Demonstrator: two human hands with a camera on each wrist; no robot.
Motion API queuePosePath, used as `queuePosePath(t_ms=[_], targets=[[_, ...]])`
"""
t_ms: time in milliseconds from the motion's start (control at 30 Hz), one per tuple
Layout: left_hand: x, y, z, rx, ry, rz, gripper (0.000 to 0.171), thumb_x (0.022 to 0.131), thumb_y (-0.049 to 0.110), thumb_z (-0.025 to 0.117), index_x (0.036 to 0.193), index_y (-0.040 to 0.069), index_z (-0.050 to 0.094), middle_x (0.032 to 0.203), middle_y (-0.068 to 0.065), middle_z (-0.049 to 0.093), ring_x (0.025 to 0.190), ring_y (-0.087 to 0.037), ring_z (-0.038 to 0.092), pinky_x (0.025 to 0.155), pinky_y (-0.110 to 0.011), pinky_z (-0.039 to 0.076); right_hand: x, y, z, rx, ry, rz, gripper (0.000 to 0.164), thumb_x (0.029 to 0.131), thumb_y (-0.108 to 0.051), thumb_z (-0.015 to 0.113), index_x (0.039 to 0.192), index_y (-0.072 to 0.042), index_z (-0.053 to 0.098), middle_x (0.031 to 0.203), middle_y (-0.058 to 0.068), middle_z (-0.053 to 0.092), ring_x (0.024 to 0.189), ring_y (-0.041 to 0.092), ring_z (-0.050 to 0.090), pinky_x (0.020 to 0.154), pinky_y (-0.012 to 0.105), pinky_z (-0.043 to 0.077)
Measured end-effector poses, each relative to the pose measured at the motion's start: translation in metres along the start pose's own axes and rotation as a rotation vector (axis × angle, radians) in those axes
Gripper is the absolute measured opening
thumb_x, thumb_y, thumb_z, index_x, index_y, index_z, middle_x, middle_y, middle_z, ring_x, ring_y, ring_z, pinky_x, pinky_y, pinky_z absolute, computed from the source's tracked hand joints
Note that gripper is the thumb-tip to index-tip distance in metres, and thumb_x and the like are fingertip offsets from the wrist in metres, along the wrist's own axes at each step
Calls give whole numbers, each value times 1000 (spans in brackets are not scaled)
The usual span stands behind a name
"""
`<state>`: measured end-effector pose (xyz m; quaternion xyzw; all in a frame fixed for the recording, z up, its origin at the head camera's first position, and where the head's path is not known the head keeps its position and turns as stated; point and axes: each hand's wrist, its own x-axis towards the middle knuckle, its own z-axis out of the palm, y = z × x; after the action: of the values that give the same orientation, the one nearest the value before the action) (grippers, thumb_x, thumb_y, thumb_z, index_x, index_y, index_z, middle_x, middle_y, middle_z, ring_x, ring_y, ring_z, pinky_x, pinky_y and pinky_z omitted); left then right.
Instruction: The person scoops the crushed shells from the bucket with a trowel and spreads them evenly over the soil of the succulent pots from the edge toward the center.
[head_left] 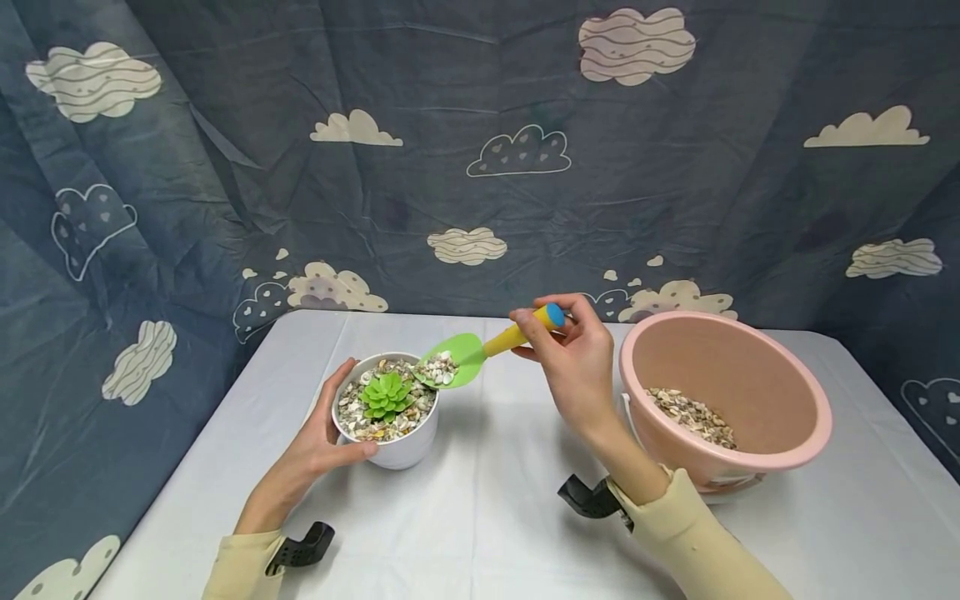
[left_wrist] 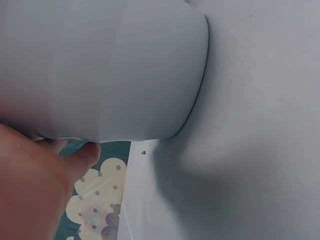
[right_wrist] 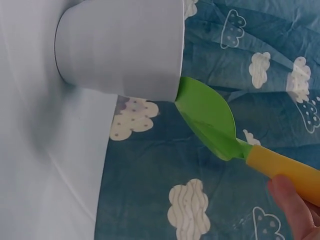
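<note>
A white flower pot (head_left: 408, 450) stands on the table, filled with small stones around a green succulent (head_left: 386, 395). My left hand (head_left: 318, 446) holds it from the left, thumb at the front and fingers round the far side. In the left wrist view the pot's wall (left_wrist: 115, 70) fills the upper left. My right hand (head_left: 573, 362) grips the yellow handle of a toy shovel (head_left: 468, 358) with a blue end. The green blade (right_wrist: 210, 117) carries stones (head_left: 437, 367), and its tip is at the pot's right rim.
A pink bucket (head_left: 780, 417) with stones (head_left: 693, 417) inside stands at the right of the white-covered table (head_left: 480, 517). Behind the table hangs a dark blue cloth (head_left: 420, 192) with a cloud pattern.
</note>
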<state>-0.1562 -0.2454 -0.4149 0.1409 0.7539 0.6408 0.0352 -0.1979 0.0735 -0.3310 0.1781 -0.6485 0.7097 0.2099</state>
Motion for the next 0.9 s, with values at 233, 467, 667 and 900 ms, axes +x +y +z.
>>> queuePosePath(t_ms=[233, 467, 667, 900], targets=[[-1, 1, 1, -3, 9, -9, 104, 78, 8, 77, 158, 24, 14, 161, -11, 6, 146, -36, 8, 112, -63, 4, -1, -4, 1, -14, -13, -5, 29, 90, -10, 72, 112, 2, 56, 101, 16, 71, 93, 28, 70, 70, 39, 58], [-2, 3, 3, 8, 41, -45, 106, 76, 9, 79, 158, 26, 13, 161, -13, 7, 145, -39, 15, 112, -61, 11, -3, -6, 2, -40, -17, -22, 29, 90, -11, 73, 111, 1, 57, 101, 13, 71, 91, 27, 71, 70, 37, 58], [-3, 4, 4, 23, 58, -72, 109, 75, 10, 81, 158, 27, 12, 162, -13, 4, 144, -40, 15, 112, -60, 14, -5, -9, 5, -48, -22, -46, 29, 88, -12, 74, 109, 1, 58, 100, 13, 72, 89, 26, 71, 69, 37, 58], [-3, 5, 5, 45, 65, -86, 109, 75, 13, 82, 158, 30, 13, 162, -9, 4, 145, -39, 12, 112, -62, 13, -8, -12, 8, -70, -36, -114, 27, 88, -10, 74, 108, 0, 59, 98, 11, 72, 83, 26, 71, 67, 37, 58]])
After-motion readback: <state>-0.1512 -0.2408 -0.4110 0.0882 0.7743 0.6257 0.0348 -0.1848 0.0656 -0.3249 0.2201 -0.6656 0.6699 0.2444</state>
